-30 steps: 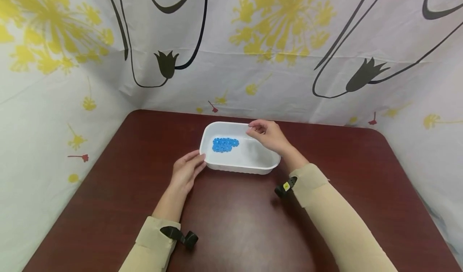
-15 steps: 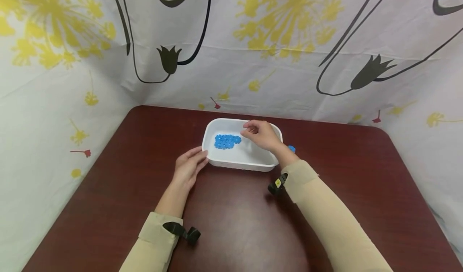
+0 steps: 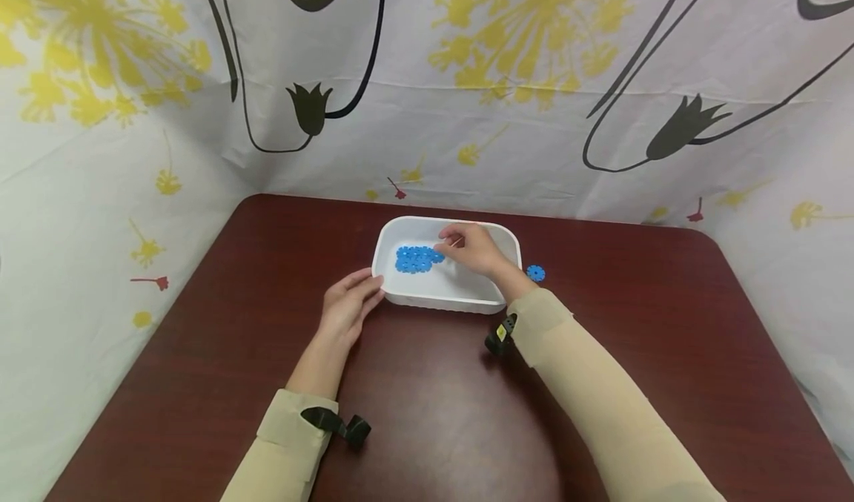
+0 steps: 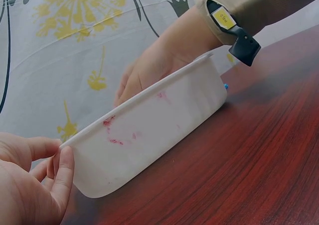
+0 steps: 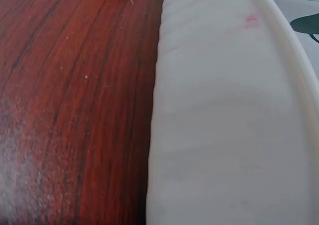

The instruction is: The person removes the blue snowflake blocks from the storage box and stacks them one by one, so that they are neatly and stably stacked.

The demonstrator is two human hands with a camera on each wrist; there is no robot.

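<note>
A shallow white plastic tray [image 3: 443,303] stands on the table. At its left end lie several flat blue snowflake discs [image 3: 414,259] in a tight cluster. My left hand [image 3: 345,305] pinches the tray's near left corner, as the left wrist view shows too. Inside the tray reaches my right hand [image 3: 472,248], its fingers loosely bent and the thumb tip right at the cluster's right end. The tray wall hides those fingertips in the left wrist view, and the right wrist view has only the outer wall [image 5: 224,115] and tabletop.
One more blue snowflake disc [image 3: 536,273] lies on the table just right of the tray. The dark red wooden table [image 3: 440,405] has rounded far corners. Behind it and at both sides hangs a white curtain [image 3: 400,139] with yellow and dark flower prints.
My right hand has moved left over the tray to the blue discs. The lone disc on the table has come into view from behind that arm. My left hand stays at the corner.
</note>
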